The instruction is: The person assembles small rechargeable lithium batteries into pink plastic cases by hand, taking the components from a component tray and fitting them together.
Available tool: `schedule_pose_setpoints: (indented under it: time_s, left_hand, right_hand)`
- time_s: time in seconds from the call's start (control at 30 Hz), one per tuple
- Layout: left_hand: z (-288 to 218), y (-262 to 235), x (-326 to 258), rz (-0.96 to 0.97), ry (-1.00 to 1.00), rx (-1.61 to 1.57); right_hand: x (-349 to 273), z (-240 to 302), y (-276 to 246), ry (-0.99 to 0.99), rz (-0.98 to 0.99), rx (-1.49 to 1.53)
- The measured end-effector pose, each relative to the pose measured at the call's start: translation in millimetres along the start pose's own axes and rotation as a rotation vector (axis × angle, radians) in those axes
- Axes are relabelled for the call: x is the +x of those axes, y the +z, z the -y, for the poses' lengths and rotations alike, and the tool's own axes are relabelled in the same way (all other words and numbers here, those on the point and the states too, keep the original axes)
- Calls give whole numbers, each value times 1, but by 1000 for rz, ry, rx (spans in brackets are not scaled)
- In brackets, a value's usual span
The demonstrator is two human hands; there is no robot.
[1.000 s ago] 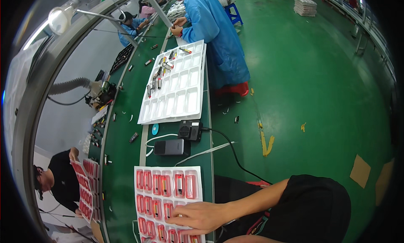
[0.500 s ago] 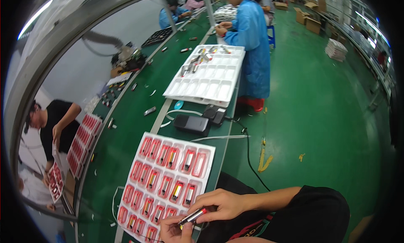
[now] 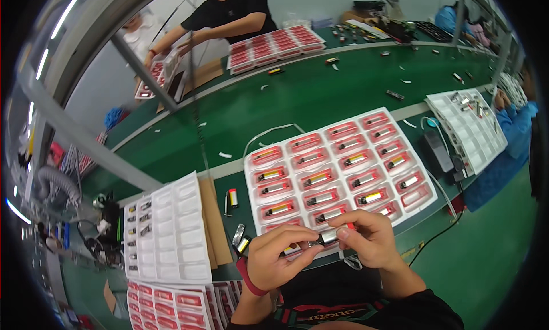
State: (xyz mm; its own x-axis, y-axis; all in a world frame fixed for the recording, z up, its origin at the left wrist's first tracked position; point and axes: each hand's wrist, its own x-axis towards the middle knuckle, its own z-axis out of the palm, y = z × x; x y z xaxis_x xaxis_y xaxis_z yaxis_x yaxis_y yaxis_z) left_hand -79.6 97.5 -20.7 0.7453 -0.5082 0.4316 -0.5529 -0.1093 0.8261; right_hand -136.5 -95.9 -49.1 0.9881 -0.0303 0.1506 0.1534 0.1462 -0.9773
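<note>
Both hands meet over the front edge of a white plastic tray (image 3: 251, 175) with red-lined pockets, most holding small silver or yellow-banded cylinders. Between them is a small silver cylinder (image 3: 329, 236) with a red end and a dark end, held roughly level. My left hand (image 3: 277, 255), with a red band at its wrist, pinches the dark end between thumb and fingertips. At the red end, my right hand (image 3: 369, 238) grips with thumb and curled fingers. Fine detail at the left fingertips is too small to make out.
Left of me stands a white tray (image 3: 189, 233) with a few parts, above stacked red-lined trays (image 3: 166, 307). Loose cylinders (image 3: 233, 198) lie between trays. A black box (image 3: 437, 150) with cables sits at the right. Beyond the green belt (image 3: 320, 90), a person in black handles trays.
My view has swung left, bringing the left-hand trays and the person across the belt into fuller view. Both hands still hold the cylinder, now more level and with the fingers shifted.
</note>
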Motion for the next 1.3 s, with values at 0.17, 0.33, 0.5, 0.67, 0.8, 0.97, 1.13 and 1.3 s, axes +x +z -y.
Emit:
schedule_pose_setpoints:
  time_s: [0.17, 0.33, 0.5, 0.67, 0.8, 0.97, 1.13, 1.3]
  left_hand:
    - [5, -2, 1, -13, -72, -25]
    - [19, -9, 26, -111, -41, 78]
    - [16, -7, 35, -74, 72, 79]
    - [16, -2, 42, 57, 121, 158]
    - [18, 1, 51, 127, 151, 164]
    - [15, 4, 55, 181, 261, 414]
    - [3, 25, 49, 267, 203, 501]
    - [11, 38, 55, 354, 96, 421]
  right_hand:
    - [10, 6, 12, 83, -91, 98]
    - [33, 11, 13, 46, -62, 127]
    - [29, 21, 7, 3, -77, 110]
    - [20, 13, -7, 20, -92, 70]
    - [17, 9, -10, -66, -113, 39]
    - [13, -2, -14, -23, -153, 92]
    - [-8, -10, -21, 3, -250, 69]
    - [-16, -14, -30, 6, -266, -21]
